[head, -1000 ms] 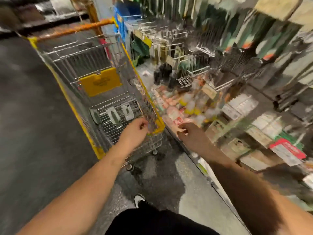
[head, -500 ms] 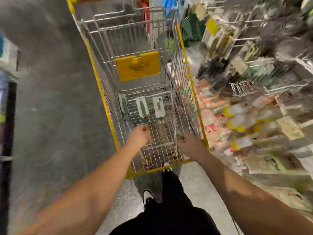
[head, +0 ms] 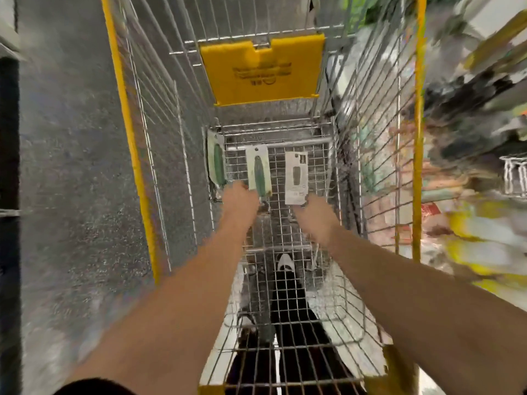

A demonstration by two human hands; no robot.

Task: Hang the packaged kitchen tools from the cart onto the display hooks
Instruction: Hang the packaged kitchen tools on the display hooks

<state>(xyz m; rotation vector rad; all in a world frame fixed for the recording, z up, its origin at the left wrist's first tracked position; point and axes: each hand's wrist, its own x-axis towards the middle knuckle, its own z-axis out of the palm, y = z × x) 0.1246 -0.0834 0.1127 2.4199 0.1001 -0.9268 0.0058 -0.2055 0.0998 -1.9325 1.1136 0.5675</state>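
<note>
Three packaged kitchen tools lie at the far end of the wire cart (head: 417, 115) floor. A green-handled tool package (head: 216, 163) leans on the left wall, a second green-handled package (head: 259, 173) lies in the middle, and a white-backed package (head: 296, 178) lies to the right. My left hand (head: 239, 201) reaches down to the lower ends of the two green packages. My right hand (head: 313, 216) is at the bottom edge of the white-backed package. I see both hands from the back, with the fingers hidden and blurred, so any grip is unclear.
The yellow child-seat flap (head: 262, 71) hangs at the cart's far end. Blurred store shelving with packaged goods and white wire display hooks (head: 514, 175) runs along the right. Grey floor (head: 71, 166) lies to the left. My dark trouser leg and shoe (head: 285, 263) show through the cart mesh.
My view swung from the shelves to straight down into the cart. Both hands moved from the near rim deep into the basket, down to the packages.
</note>
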